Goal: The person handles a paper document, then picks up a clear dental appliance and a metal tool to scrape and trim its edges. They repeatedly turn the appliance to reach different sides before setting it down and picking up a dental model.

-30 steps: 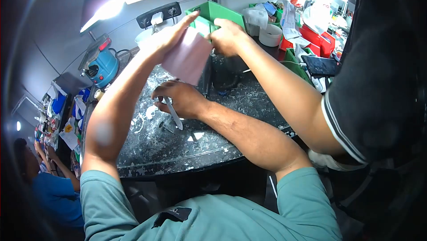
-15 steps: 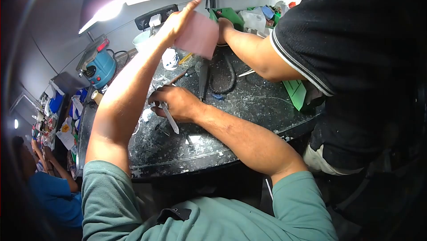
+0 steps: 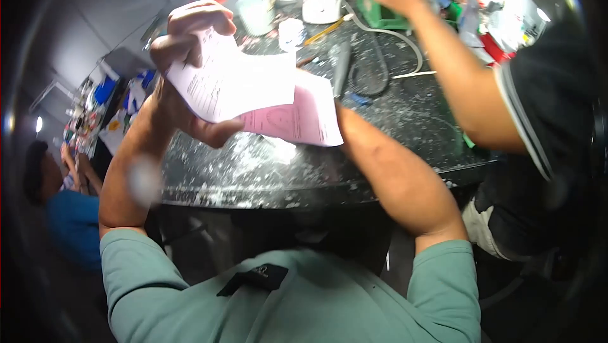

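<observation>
My left hand (image 3: 183, 42) holds up a curled white printed sheet (image 3: 247, 83) and a pink printed sheet (image 3: 301, 118), fingers at the top edge and thumb below. The sheets overlap above the front of the dark, white-specked workbench (image 3: 411, 121). My right forearm (image 3: 386, 159) runs in behind the pink sheet. That hides my right hand, so its fingers and anything in them do not show. Just beyond the papers lie a grey handpiece (image 3: 342, 67) and its black coiled cord (image 3: 384, 80).
Along the back stand a pale cup (image 3: 256, 13), a white box-shaped device (image 3: 322, 4) and a green bin (image 3: 380, 19). A yellow stick (image 3: 323, 31) lies near a white lump (image 3: 292, 34). At right, a co-worker's arm (image 3: 468, 89) reaches over the bench.
My left hand has brought the sheets down and nearer, their printed side now showing. My right hand, earlier seen with a pointed flat tool, is now covered. The co-worker's hand has lifted.
</observation>
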### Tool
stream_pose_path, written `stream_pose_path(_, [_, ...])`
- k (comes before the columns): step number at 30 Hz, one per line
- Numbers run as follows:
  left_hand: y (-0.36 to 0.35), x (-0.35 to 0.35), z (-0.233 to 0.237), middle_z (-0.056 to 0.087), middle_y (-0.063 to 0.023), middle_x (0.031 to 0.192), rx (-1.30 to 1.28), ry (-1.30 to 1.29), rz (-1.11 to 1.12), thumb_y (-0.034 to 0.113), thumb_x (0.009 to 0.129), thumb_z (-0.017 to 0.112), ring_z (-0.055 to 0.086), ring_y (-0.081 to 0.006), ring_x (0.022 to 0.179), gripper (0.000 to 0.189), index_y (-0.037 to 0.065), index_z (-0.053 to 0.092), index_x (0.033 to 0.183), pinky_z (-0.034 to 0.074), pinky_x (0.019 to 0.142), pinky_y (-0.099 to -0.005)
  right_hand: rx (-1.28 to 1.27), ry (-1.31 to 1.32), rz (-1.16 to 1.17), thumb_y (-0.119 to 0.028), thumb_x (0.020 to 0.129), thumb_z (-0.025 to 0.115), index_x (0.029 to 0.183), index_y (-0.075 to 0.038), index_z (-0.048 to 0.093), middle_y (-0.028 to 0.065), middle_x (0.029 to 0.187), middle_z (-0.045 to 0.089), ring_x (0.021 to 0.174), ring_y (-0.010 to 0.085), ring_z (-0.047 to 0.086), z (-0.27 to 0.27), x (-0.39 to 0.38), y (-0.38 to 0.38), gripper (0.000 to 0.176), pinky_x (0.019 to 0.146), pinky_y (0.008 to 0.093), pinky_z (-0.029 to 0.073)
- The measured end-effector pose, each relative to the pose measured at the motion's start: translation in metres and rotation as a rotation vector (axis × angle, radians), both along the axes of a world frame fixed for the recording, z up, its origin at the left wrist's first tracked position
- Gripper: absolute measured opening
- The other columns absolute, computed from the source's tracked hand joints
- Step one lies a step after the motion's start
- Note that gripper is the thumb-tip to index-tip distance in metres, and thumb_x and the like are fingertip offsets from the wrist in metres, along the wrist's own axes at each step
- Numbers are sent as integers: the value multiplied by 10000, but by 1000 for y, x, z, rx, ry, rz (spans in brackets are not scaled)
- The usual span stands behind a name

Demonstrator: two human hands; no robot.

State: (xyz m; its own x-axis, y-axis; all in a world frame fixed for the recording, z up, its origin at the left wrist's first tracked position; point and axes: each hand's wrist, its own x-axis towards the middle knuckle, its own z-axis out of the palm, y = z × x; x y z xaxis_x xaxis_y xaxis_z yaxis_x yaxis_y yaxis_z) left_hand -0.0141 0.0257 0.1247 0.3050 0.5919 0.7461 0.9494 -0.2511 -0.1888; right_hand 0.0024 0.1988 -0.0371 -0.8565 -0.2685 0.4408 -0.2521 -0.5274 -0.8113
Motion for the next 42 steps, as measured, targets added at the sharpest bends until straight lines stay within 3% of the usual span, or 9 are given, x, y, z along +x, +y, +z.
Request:
stream_pose_path(5, [-78,28,-56,365,-293,1287,-72,-158,278,410,591,887,434,-411,1209,952,122,220,1207,347,1045,-591,711,559,-425,-163,929,579,1098,17,657,77,956,717,854,180,696,38,27,-1,259,763,276,555])
stream_pose_path(10, [-93,28,-68,343,-305,1354,-2,-150,374,155,542,867,398,-471,1316,856,100,218,1097,368,1079,-546,372,101,-129,-133,857,689,1149,29,650,109,1013,718,912,150,690,25,25,-14,336,791,270,555])
stream_pose_path(17, [-88,15,-67,361,-310,1412,20,-384,169,267,647,900,384,-464,1350,796,170,238,1077,337,1119,-563,451,-97,-105,-108,797,773,1177,22,649,83,1055,704,945,114,656,42,35,-2,421,837,259,533])
stream_pose_path(18, [-89,15,-62,428,-315,1330,9,-462,138,138,541,918,466,-378,1296,887,135,197,1056,437,1079,-475,502,270,-236,-98,769,791,1158,10,659,70,1039,705,949,117,652,31,28,-6,425,853,266,526])
stream_pose_path(20, [-92,10,-67,408,-276,1400,34,-495,139,338,764,815,421,-369,1340,667,140,275,1101,352,1116,-488,475,311,-214,-101,749,806,1141,1,668,65,1029,705,948,121,651,33,29,-7,428,867,270,519])
stream_pose_path(33, [-110,17,-40,448,-164,1430,-111,-531,345,420,849,727,433,-373,1315,766,32,332,1378,312,1114,-484,460,261,-262,-62,772,784,1106,25,671,75,1043,700,944,129,653,38,38,-16,363,843,265,532])
stream_pose_path(36, [-115,2,-76,402,-235,1426,248,-984,339,396,835,725,411,-288,1350,547,125,337,1111,342,1107,-436,507,286,-266,-66,789,772,1112,24,669,79,1036,701,920,125,658,39,37,-14,350,810,265,546])
stream_pose_path(39, [-103,-12,-70,467,-154,1279,282,-852,393,337,862,656,458,-200,1217,425,98,388,1089,359,1036,-363,478,-8,-105,-77,846,712,1085,15,665,74,995,693,836,136,669,34,30,-6,261,709,274,561])
stream_pose_path(42, [-47,-8,-45,467,-76,1072,289,-562,432,152,845,678,480,-139,1023,371,93,380,1058,421,899,-293,532,367,-252,-169,861,715,1048,-41,672,91,968,685,810,187,672,20,21,-6,230,718,322,550])
